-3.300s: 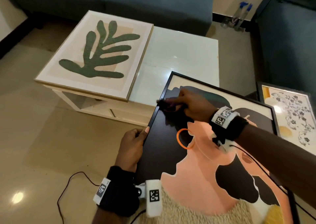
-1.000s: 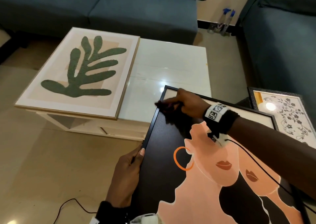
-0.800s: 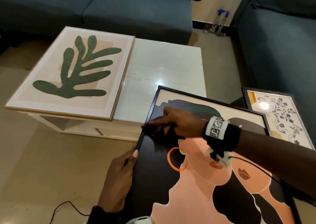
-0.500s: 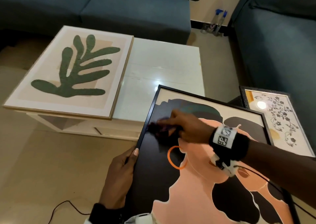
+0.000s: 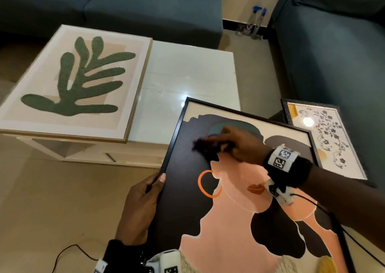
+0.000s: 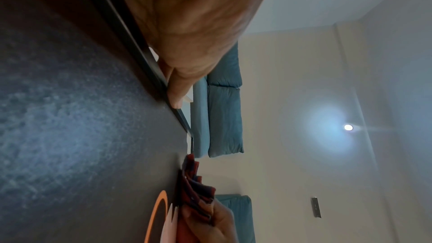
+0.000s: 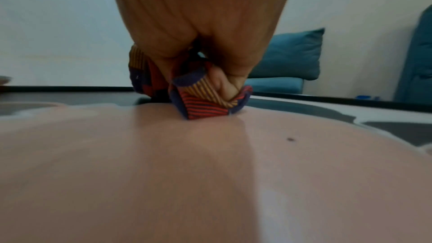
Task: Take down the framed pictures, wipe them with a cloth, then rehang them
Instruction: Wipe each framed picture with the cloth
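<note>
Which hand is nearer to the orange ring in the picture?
Right. The right hand wipes just above the orange ring; the left hand grips the frame edge, farther to its left.

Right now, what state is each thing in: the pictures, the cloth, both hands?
Black-framed portrait picture: off the wall, tilted, being wiped.
Striped cloth: bunched, pressed on the portrait's glass.
Right hand: grips the cloth.
Left hand: holds the portrait's left edge.
Green leaf picture: flat on the white table.
Floral picture: beside the sofa.

Fingers (image 7: 224, 82) around striped cloth (image 7: 205, 106)
</note>
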